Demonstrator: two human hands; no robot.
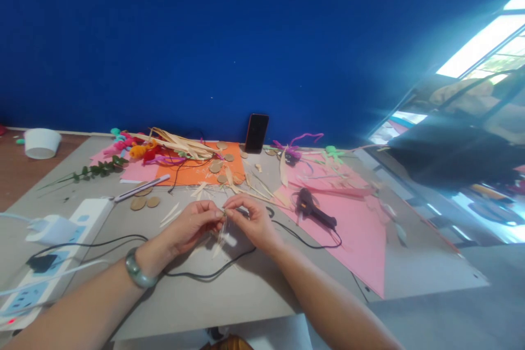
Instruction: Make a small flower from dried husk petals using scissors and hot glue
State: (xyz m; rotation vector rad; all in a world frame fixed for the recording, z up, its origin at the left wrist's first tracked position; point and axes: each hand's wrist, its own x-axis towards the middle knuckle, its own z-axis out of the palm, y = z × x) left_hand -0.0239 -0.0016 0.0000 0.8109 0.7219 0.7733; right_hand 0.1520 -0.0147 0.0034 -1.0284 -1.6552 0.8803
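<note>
The left hand (192, 225) and the right hand (255, 222) meet fingertip to fingertip just above the table (246, 298), both pinched narrow on one strip (220, 234). The strip is pale, thin and straw-like; its top is caught between the fingers and the rest hangs down slanting toward the table. How many pieces it is made of is too small to tell. A green bangle (138, 271) sits on the left wrist. A black cable (213, 272) curves under both hands. To the right a black glue gun (314, 209) lies on a pink sheet (356, 240). Left lies a white power strip (65, 246). Further back are brown discs (138, 203), an orange sheet (192, 174) and an upright phone (256, 132).
</note>
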